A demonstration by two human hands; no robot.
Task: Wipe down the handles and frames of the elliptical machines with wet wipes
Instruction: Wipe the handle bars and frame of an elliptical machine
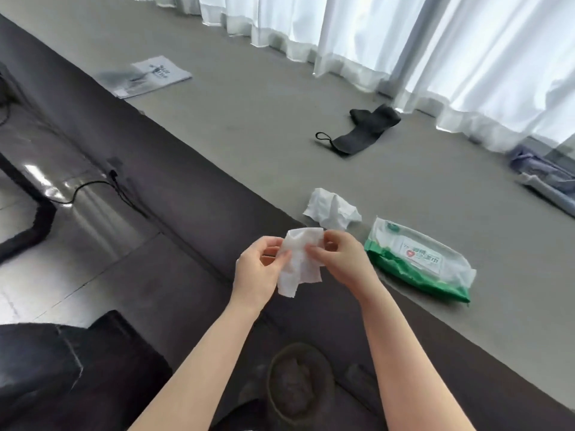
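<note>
A white wet wipe (298, 262) hangs partly folded between my two hands in the middle of the view. My left hand (259, 272) pinches its left edge and my right hand (340, 256) pinches its upper right corner. Just to the right, a green and white pack of wet wipes (420, 259) lies on the grey floor. A crumpled used wipe (331, 209) lies on the floor just beyond my hands. A dark machine frame part (28, 231) and a black cable (93, 189) show at the left over a glossy floor.
A dark mat (186, 188) runs diagonally under my hands. A black cloth with a loop (361, 129) and a printed booklet (146, 76) lie on the grey floor. White curtains (404, 42) hang along the back. Folded bluish cloth (544, 175) sits at the right edge.
</note>
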